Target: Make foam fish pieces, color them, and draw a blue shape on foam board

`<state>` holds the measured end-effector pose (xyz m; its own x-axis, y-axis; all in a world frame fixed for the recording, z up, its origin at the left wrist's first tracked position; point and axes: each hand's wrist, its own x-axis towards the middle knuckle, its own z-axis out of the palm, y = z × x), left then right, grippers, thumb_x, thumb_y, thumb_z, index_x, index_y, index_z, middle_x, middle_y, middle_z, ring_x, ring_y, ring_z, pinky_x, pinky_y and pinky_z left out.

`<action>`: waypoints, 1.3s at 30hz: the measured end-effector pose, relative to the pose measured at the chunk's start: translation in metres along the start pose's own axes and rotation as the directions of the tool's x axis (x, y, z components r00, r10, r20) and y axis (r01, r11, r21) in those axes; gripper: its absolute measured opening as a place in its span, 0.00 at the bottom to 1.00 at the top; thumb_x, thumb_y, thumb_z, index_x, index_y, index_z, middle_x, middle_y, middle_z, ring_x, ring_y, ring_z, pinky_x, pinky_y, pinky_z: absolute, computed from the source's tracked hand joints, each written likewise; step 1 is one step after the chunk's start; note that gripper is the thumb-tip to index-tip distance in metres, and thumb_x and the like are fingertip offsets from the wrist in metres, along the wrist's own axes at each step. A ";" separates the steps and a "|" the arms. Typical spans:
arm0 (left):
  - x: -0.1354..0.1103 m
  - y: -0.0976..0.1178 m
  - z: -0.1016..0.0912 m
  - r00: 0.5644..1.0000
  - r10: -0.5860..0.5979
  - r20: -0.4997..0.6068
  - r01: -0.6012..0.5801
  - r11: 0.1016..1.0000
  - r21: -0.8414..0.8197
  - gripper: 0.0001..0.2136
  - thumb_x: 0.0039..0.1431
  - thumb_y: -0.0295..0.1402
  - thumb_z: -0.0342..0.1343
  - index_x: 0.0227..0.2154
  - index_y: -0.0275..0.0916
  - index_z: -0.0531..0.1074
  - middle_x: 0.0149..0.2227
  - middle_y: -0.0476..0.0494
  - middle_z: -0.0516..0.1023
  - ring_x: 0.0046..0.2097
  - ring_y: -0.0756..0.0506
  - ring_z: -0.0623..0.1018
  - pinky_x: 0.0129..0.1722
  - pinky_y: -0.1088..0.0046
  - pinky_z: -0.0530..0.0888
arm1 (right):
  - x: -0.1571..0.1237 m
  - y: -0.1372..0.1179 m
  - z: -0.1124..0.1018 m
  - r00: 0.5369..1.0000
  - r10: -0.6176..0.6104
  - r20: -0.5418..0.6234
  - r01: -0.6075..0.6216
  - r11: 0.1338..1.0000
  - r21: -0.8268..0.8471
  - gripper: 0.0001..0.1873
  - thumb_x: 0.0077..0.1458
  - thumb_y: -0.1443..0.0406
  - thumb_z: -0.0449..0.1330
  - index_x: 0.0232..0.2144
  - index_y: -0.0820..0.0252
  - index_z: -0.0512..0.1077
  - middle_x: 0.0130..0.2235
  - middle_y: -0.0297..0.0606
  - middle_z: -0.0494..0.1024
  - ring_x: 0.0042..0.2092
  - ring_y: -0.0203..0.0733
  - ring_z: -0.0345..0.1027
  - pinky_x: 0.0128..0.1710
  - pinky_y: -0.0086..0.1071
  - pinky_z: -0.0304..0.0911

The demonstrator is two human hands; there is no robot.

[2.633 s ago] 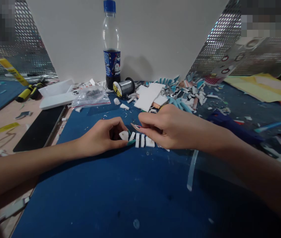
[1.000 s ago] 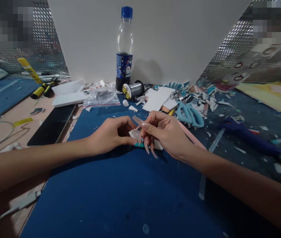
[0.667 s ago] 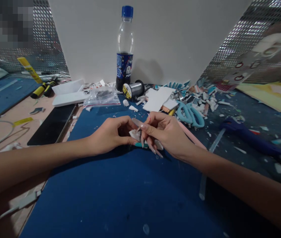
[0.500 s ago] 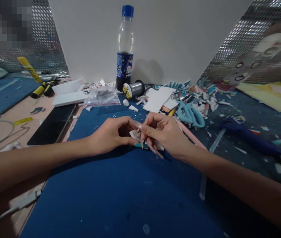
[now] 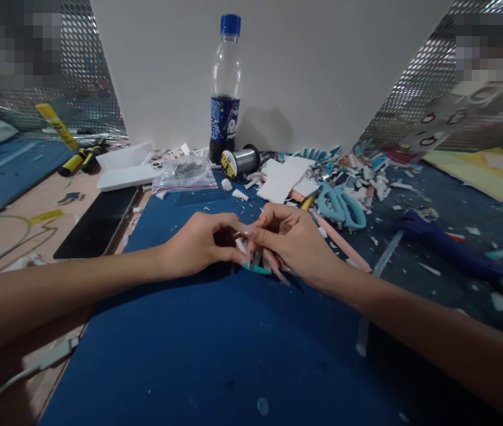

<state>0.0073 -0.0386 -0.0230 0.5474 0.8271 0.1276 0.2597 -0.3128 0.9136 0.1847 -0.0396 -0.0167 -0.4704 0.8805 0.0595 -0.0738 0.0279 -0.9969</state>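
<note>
Head view: a white piece [image 5: 239, 243] is pinched between finger and thumb of the left hand [image 5: 200, 238], its long axis masked. The right hand [image 5: 294, 239] is bunched just to its right; whether anything is clamped there cannot be told.

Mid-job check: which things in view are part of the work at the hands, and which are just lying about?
Part of the work, by the look of it:
left hand, fingers around the white piece
right hand, fingertips close to that piece
blue mat, beneath both

Apparently just lying about, untouched:
bottle
spool
light-blue scissors
dark blue tool
zip bag
black phone
</note>
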 end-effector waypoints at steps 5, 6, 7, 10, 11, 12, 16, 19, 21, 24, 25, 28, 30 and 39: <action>-0.002 0.001 0.000 1.000 -0.006 -0.007 0.006 1.000 -0.025 0.09 0.45 0.31 0.65 0.27 0.35 0.70 0.26 0.49 0.78 0.29 0.51 0.76 0.29 0.78 0.71 | 0.000 -0.002 0.003 1.000 0.026 -0.001 -0.026 1.000 0.002 0.18 0.42 0.60 0.68 0.18 0.61 0.62 0.18 0.29 0.73 0.11 0.23 0.55 0.10 0.19 0.52; -0.002 0.001 0.001 1.000 -0.016 -0.004 0.016 0.999 -0.046 0.10 0.45 0.31 0.65 0.29 0.36 0.70 0.27 0.49 0.78 0.30 0.50 0.77 0.30 0.78 0.72 | 0.000 -0.002 0.003 1.000 0.026 -0.008 -0.026 1.000 -0.012 0.18 0.42 0.60 0.68 0.17 0.61 0.63 0.17 0.28 0.73 0.12 0.23 0.55 0.10 0.20 0.52; -0.003 0.001 0.001 1.000 -0.026 -0.005 0.026 0.997 -0.069 0.11 0.45 0.30 0.65 0.30 0.36 0.69 0.27 0.49 0.79 0.30 0.50 0.78 0.30 0.77 0.73 | 0.000 -0.003 0.003 1.000 0.023 -0.019 -0.023 0.999 -0.025 0.17 0.41 0.60 0.68 0.17 0.61 0.63 0.17 0.28 0.73 0.12 0.23 0.54 0.10 0.20 0.51; -0.003 -0.001 0.001 0.998 -0.061 -0.011 0.059 0.988 -0.140 0.14 0.44 0.28 0.65 0.35 0.37 0.68 0.27 0.49 0.79 0.31 0.48 0.79 0.31 0.76 0.75 | -0.001 -0.006 0.003 0.999 0.005 -0.045 -0.008 0.996 -0.085 0.16 0.42 0.60 0.67 0.16 0.60 0.65 0.17 0.28 0.72 0.13 0.25 0.54 0.12 0.22 0.51; -0.003 -0.001 0.001 0.997 -0.070 -0.011 0.068 0.985 -0.158 0.16 0.44 0.28 0.65 0.37 0.37 0.67 0.27 0.49 0.79 0.30 0.48 0.79 0.31 0.75 0.76 | -0.001 -0.007 0.003 0.999 -0.006 -0.047 0.001 0.993 -0.115 0.15 0.43 0.60 0.67 0.17 0.60 0.66 0.18 0.29 0.72 0.15 0.26 0.56 0.13 0.23 0.53; -0.002 -0.002 0.001 0.997 -0.075 -0.008 0.073 0.983 -0.171 0.17 0.44 0.28 0.65 0.38 0.37 0.67 0.27 0.50 0.79 0.29 0.48 0.79 0.31 0.75 0.76 | -0.001 -0.007 0.002 0.999 -0.018 -0.050 0.010 0.988 -0.154 0.14 0.44 0.59 0.66 0.19 0.61 0.68 0.19 0.30 0.72 0.17 0.27 0.59 0.15 0.24 0.55; 0.000 -0.003 -0.001 0.996 -0.084 -0.030 0.077 0.976 -0.204 0.24 0.47 0.29 0.64 0.47 0.38 0.63 0.24 0.53 0.77 0.24 0.50 0.78 0.27 0.76 0.76 | 0.000 -0.010 -0.003 0.993 -0.099 -0.063 0.069 0.930 -0.360 0.12 0.43 0.61 0.67 0.29 0.59 0.71 0.24 0.31 0.69 0.25 0.32 0.61 0.23 0.27 0.58; -0.001 -0.003 -0.001 0.994 -0.091 -0.058 0.076 0.974 -0.214 0.27 0.48 0.29 0.63 0.51 0.39 0.60 0.23 0.55 0.75 0.23 0.50 0.77 0.26 0.76 0.76 | 0.000 -0.009 -0.005 0.991 -0.121 -0.061 0.079 0.883 -0.463 0.14 0.44 0.60 0.67 0.34 0.57 0.71 0.32 0.34 0.70 0.30 0.34 0.62 0.27 0.28 0.60; -0.003 -0.003 0.000 0.996 -0.066 -0.063 0.053 0.981 -0.189 0.29 0.48 0.29 0.63 0.53 0.39 0.59 0.24 0.54 0.75 0.24 0.50 0.78 0.28 0.76 0.76 | 0.000 -0.008 -0.004 0.995 -0.097 -0.037 0.072 0.898 -0.435 0.15 0.45 0.59 0.66 0.36 0.58 0.70 0.37 0.37 0.71 0.36 0.37 0.65 0.34 0.30 0.64; -0.006 -0.003 0.001 0.997 -0.015 -0.072 0.005 0.991 -0.134 0.32 0.49 0.30 0.63 0.56 0.40 0.56 0.24 0.53 0.76 0.26 0.49 0.78 0.29 0.75 0.76 | -0.002 -0.008 -0.001 0.998 -0.028 0.048 0.044 0.930 -0.364 0.14 0.49 0.58 0.63 0.36 0.58 0.69 0.33 0.36 0.73 0.36 0.39 0.69 0.36 0.33 0.65; -0.006 -0.004 0.001 0.997 -0.002 -0.077 -0.008 0.992 -0.126 0.32 0.49 0.31 0.63 0.56 0.41 0.55 0.25 0.53 0.76 0.26 0.49 0.78 0.30 0.75 0.77 | -0.003 -0.009 0.001 0.998 -0.011 0.060 0.032 0.931 -0.362 0.13 0.50 0.58 0.62 0.36 0.59 0.69 0.31 0.35 0.73 0.34 0.38 0.69 0.35 0.32 0.65; -0.007 -0.005 0.001 0.996 0.011 -0.089 -0.025 0.988 -0.155 0.35 0.50 0.33 0.62 0.58 0.43 0.52 0.26 0.53 0.75 0.26 0.49 0.77 0.29 0.74 0.76 | -0.005 -0.012 0.003 0.999 0.019 0.037 -0.004 0.923 -0.386 0.13 0.53 0.56 0.59 0.35 0.59 0.70 0.28 0.35 0.73 0.30 0.37 0.69 0.28 0.30 0.63; -0.007 -0.006 0.002 0.996 0.005 -0.094 -0.023 0.981 -0.191 0.36 0.50 0.33 0.62 0.59 0.44 0.49 0.25 0.53 0.75 0.25 0.50 0.77 0.28 0.74 0.76 | -0.005 -0.014 0.002 0.999 0.027 0.018 -0.018 0.919 -0.393 0.14 0.54 0.55 0.58 0.34 0.60 0.70 0.28 0.36 0.73 0.29 0.36 0.67 0.25 0.29 0.61; -0.007 -0.001 0.003 0.989 0.003 -0.149 -0.039 0.969 -0.243 0.35 0.50 0.31 0.62 0.58 0.42 0.49 0.23 0.56 0.73 0.23 0.52 0.75 0.27 0.75 0.75 | 0.001 -0.019 -0.003 0.994 0.013 -0.111 -0.035 0.979 -0.203 0.10 0.55 0.60 0.58 0.27 0.59 0.69 0.28 0.33 0.71 0.30 0.34 0.67 0.29 0.27 0.64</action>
<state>0.0057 -0.0454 -0.0260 0.4237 0.8865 0.1862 0.0370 -0.2224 0.9743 0.1884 -0.0380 0.0017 -0.3710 0.9278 0.0404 0.1226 0.0921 -0.9882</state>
